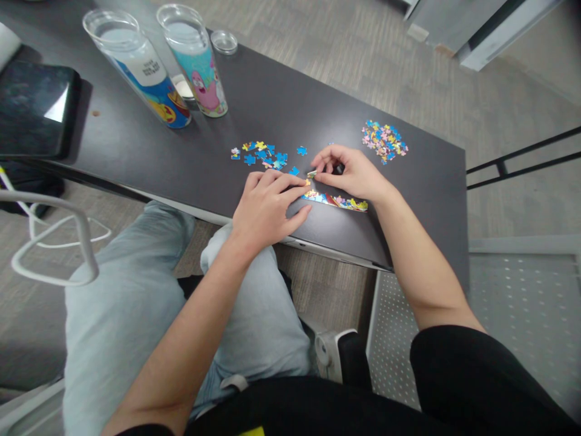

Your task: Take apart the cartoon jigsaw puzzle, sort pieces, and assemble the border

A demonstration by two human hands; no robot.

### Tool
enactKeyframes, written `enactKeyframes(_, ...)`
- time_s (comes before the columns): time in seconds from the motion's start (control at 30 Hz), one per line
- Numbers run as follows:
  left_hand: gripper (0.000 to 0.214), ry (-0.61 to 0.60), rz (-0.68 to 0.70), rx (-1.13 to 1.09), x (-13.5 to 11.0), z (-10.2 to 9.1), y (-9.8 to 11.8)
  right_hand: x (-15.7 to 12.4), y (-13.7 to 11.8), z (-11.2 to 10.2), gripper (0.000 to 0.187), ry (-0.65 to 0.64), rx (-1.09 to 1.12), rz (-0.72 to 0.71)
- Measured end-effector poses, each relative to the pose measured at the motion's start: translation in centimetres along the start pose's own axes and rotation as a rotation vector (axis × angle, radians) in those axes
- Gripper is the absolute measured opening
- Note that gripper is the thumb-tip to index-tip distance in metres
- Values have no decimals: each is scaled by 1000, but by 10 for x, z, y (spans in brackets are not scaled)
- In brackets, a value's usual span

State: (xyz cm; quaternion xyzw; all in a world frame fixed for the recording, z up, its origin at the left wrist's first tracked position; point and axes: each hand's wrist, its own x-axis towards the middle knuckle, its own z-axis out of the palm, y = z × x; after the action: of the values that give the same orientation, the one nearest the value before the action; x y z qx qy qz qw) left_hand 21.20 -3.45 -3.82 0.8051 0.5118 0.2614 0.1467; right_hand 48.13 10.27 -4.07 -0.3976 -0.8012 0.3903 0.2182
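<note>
A joined strip of jigsaw puzzle (341,200) lies near the front edge of the dark table, colourful along its length. My left hand (271,203) rests flat with fingers spread, its fingertips at the strip's left end by a small yellowish piece (307,182). Just above the strip, my right hand (347,172) pinches a puzzle piece (311,174) between thumb and finger, tilted off the table. Loose, mostly blue pieces (267,157) are scattered beyond my left hand. Farther right sits a heap of mixed pieces (384,140).
Two clear cylinders with cartoon prints, one blue (152,75) and one teal (200,72), stand at the back left. A round clear lid (224,42) lies beside them. At the far left is a black tablet-like device (36,109). A white cable (54,242) loops below it.
</note>
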Motion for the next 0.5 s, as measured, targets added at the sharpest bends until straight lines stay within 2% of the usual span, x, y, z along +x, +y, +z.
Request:
enactKeyframes(0.17,39,-14,-2,15,0,0,0,1,-4,0,44,-54,-46,-33)
enactKeyframes(0.37,38,-9,-6,3,0,0,1,0,-3,3,49,-12,-18,-19)
enactKeyframes(0.5,37,-9,-10,9,0,0,1,-2,-6,4,51,-33,14,14)
